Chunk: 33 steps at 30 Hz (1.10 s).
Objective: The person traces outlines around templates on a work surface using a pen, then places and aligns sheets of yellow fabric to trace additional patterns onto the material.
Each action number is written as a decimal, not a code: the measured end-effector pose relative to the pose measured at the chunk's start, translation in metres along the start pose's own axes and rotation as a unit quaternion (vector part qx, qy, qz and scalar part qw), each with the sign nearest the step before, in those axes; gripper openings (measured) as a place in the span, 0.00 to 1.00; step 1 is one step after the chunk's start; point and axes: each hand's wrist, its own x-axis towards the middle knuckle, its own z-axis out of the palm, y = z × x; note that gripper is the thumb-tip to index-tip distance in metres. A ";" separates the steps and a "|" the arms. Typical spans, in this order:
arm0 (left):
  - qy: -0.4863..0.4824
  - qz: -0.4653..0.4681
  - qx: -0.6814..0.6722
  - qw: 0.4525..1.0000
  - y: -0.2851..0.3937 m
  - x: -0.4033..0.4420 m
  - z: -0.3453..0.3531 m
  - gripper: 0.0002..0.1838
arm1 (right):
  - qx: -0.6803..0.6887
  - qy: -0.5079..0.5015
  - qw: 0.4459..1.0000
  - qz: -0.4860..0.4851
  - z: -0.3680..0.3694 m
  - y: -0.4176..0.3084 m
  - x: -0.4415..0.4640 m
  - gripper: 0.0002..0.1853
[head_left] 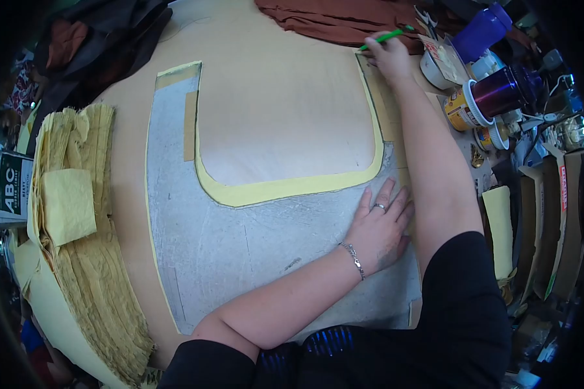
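A large grey U-shaped template (272,259) lies flat on the table, with a pale yellow sheet (285,188) showing along its inner curve and left edge. My left hand (379,227) presses flat on the template near the base of its right arm, fingers spread, a ring and a chain bracelet on it. At the far tip of that right arm, my right hand (390,61) grips a green pen (386,37). The pen's point is at the upper end of the template's edge.
At left stand a stack of yellow sheets (97,259) and an ABC can (12,188). Brown cloth (331,19) and dark cloth (104,45) lie at the back. Along the right are a white bowl (437,72), a yellow-labelled tub (462,110) and a purple tumbler (499,91).
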 end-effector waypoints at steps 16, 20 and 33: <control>-0.069 0.043 0.044 0.996 -0.004 0.002 0.002 0.35 | 0.153 -0.318 0.933 0.073 0.076 -0.101 -0.209 0.06; -0.053 0.014 -0.016 0.998 -0.007 0.001 0.016 0.35 | 0.068 -0.359 0.931 -0.017 0.102 -0.109 -0.215 0.08; 0.016 0.000 -0.012 1.000 -0.002 -0.004 0.008 0.29 | -0.098 -0.334 0.931 0.107 -0.051 -0.075 -0.176 0.05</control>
